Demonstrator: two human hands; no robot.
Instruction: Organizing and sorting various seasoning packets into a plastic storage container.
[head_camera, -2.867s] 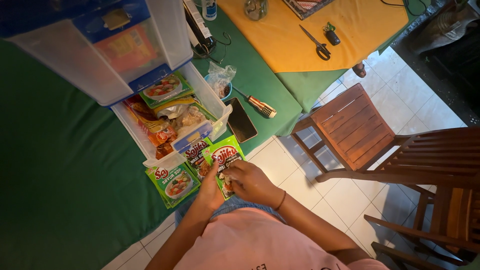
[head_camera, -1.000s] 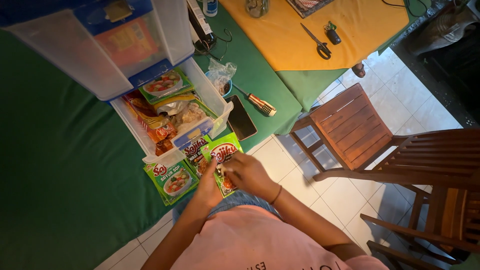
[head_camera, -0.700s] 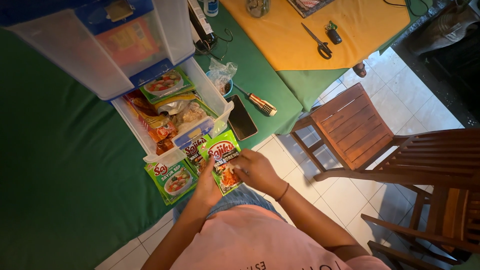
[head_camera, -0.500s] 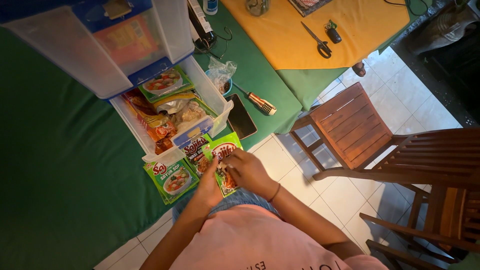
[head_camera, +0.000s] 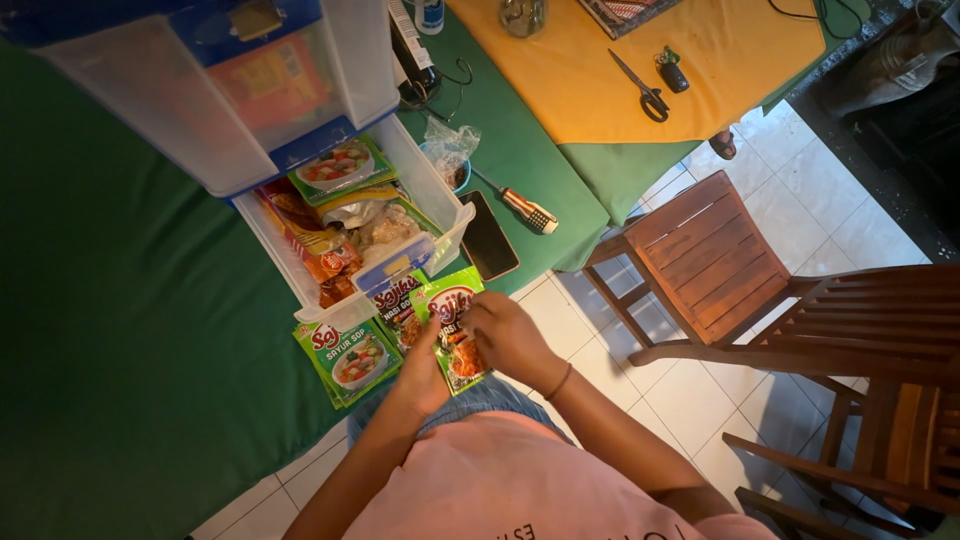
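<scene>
A green seasoning sachet (head_camera: 455, 330) with a red food picture lies at the table's front edge, and both hands are on it. My right hand (head_camera: 508, 335) pinches its right side with the fingers closed. My left hand (head_camera: 425, 375) grips its lower left edge. Two more green sachets lie beside it: one (head_camera: 398, 308) partly under it, another (head_camera: 348, 358) further left on a small stack. Behind them stands an open clear plastic drawer (head_camera: 440, 195) full of several packets.
The drawer belongs to a clear and blue plastic drawer unit (head_camera: 215, 90) on a green tablecloth (head_camera: 120, 330). A black phone (head_camera: 487, 250), screwdriver (head_camera: 520, 208) and small bagged bowl (head_camera: 447, 155) lie right of it. Scissors (head_camera: 640, 88) and keys lie on a yellow cloth. Wooden chairs (head_camera: 715, 262) stand at right.
Both hands stayed on the front sachet, shifting it slightly and turning it at the table edge. My right hand's fingers moved back and forth along its right side. The view drifted slightly.
</scene>
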